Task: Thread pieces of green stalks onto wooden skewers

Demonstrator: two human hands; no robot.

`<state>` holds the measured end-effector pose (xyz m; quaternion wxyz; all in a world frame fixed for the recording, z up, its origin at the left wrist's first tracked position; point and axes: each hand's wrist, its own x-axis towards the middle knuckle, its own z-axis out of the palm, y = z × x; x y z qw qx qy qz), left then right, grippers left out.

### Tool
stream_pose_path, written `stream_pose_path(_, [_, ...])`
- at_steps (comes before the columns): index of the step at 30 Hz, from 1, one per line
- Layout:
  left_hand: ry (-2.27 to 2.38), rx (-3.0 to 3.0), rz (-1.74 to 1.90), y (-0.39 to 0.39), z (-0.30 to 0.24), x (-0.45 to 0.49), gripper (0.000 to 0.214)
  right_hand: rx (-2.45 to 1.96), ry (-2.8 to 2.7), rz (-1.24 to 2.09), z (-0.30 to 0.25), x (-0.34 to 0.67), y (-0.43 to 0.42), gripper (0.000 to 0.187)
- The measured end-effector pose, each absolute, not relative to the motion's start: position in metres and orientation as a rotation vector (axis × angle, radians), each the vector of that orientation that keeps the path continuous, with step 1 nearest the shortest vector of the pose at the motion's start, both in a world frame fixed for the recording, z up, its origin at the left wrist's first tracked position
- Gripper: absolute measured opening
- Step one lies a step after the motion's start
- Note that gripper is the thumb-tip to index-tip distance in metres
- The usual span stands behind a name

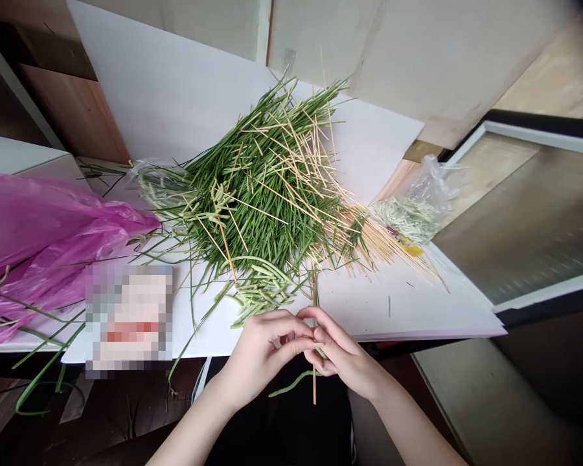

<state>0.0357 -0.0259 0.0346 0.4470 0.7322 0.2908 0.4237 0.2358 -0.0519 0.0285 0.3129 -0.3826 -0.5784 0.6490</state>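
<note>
My left hand [276, 343] and my right hand [337, 349] meet at the table's front edge, fingertips together. Upright between them runs a thin bamboo skewer [314, 388], its lower end showing below my right fingers, which are closed round it. A slender pale green bean [291, 386] dangles beneath the hands. My left thumb and finger pinch the green strand beside the skewer; their exact contact is partly hidden. Just beyond lies a heap of pale green beans [265, 291]. Behind it rises a big pile of long green chives [257, 175], with loose bamboo skewers [388, 243] scattered over and beside it.
A pink plastic bag [53, 226] sits at the left, near a blurred-out item [136, 317]. A clear bag with pale green strands [412, 207] stands at the right. White sheeting [175, 84] covers the tabletop and back. Green stalks [34, 388] hang over the front edge.
</note>
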Motion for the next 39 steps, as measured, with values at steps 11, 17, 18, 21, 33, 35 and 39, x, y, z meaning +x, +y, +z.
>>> stream_pose_path(11, [0.884,1.934,0.928,-0.013,0.048,0.005,0.020,-1.120,-1.630,1.603,0.035,0.246,-0.054,0.048])
stream_pose_path(17, [0.763,2.122,0.772,-0.021,0.048,0.015,0.022,-1.106,-1.617,1.651,0.036,0.241,-0.054,0.049])
stream_pose_path(18, [0.762,2.149,0.786,-0.023,0.048,0.017,0.023,-1.104,-1.604,1.658,0.036,0.240,-0.055,0.052])
stream_pose_path(21, [0.740,2.250,0.825,-0.026,0.049,0.021,0.029,-1.070,-1.573,1.688,0.037,0.235,-0.056,0.058])
stream_pose_path(33, [0.687,2.235,1.073,-0.035,0.048,0.031,0.039,-0.954,-1.390,1.623,0.038,0.235,-0.071,0.055])
stream_pose_path(35, [0.679,2.228,1.072,-0.036,0.051,0.030,0.037,-0.940,-1.390,1.654,0.042,0.237,-0.072,0.054])
stream_pose_path(39, [0.650,2.331,0.986,-0.039,0.056,0.028,0.038,-0.906,-1.455,1.737,0.043,0.237,-0.071,0.054])
